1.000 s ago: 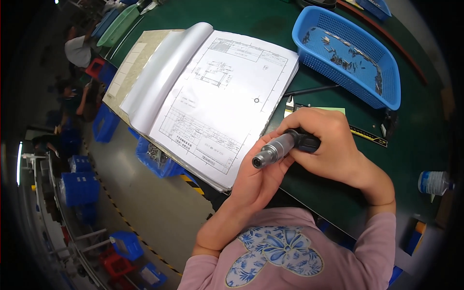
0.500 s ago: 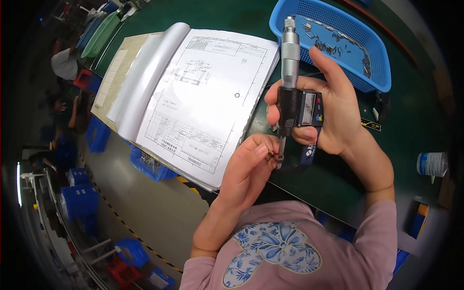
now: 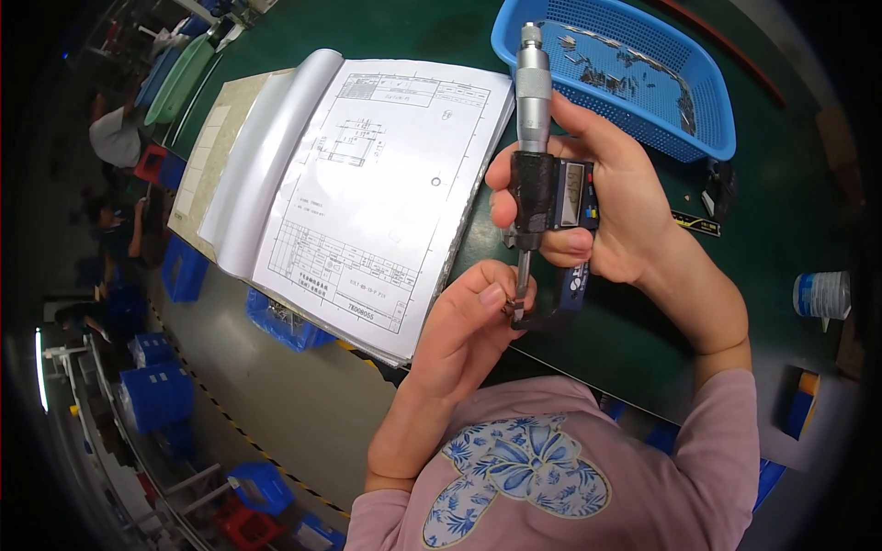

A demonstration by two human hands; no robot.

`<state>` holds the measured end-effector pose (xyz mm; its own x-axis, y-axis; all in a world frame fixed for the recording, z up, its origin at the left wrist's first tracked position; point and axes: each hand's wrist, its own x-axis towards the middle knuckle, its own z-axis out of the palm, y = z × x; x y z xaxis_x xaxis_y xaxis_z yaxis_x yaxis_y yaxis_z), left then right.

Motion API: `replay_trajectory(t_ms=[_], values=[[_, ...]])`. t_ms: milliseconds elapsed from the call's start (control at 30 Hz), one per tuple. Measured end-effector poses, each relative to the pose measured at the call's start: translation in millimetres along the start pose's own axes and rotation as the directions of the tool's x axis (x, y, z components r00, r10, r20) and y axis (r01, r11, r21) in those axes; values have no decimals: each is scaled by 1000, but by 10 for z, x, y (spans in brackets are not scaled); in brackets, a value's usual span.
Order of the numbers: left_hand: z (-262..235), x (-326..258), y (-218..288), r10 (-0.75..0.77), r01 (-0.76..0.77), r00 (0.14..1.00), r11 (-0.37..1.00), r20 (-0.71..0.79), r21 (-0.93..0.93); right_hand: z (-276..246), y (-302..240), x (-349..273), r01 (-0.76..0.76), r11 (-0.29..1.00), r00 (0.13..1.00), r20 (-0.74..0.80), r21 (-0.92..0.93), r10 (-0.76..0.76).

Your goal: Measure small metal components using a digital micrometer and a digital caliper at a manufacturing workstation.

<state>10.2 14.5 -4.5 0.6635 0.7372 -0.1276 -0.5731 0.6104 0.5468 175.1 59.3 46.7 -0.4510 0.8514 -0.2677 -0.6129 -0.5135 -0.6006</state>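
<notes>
I see the right hand (image 3: 611, 211) wrapped around a digital micrometer (image 3: 542, 197), fingers closed on its black body with the thumb pressed near the small grey display. The tool stands nearly upright above the desk (image 3: 643, 340), its silver ribbed thimble pointing away from me toward the blue basket (image 3: 634, 129), and its curved frame hanging at the lower end.

The left hand (image 3: 464, 321) sits just below, fingers pinched shut on a tiny dark part (image 3: 508, 308) that it holds at the lower end of the micrometer's spindle, inside the frame. The part is too small for me to tell its shape. Both hands hover over the near edge of the desk, close to my chest, and the 2 hands are almost touching at the tool's frame.

To the left of the hands lies an open binder (image 3: 367, 184) with a technical drawing on its white top page, 1 page curled over at the left side. The basket beyond the micrometer holds a scatter of small metal pieces (image 3: 625, 73). A small white and blue container (image 3: 820, 294) stands on the desk well off to the right. Beside the basket's right corner lies a small dark tool (image 3: 717, 197) that I cannot make out clearly. Blue bins (image 3: 152, 395) sit on the floor (image 3: 276, 404) below the desk at left.
</notes>
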Motion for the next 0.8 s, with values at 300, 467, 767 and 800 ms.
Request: replay_trajectory(t_ms=[300, 467, 767, 800], values=[[9, 3, 12, -72, 72, 997, 997, -1, -24, -1, 17, 14, 0, 1000, 1000, 25, -3, 0], [6, 4, 7, -92, 92, 996, 995, 8, -49, 1, 23, 17, 2, 1000, 999, 41, 20, -2], [11, -3, -33, -90, 92, 996, 990, 26, -106, 27, 53, 20, -2, 1000, 1000, 0, -23, 2], [11, -2, -39, -95, 98, 995, 990, 27, -105, 27, 58, 16, -1, 999, 1000, -16, -39, 0]])
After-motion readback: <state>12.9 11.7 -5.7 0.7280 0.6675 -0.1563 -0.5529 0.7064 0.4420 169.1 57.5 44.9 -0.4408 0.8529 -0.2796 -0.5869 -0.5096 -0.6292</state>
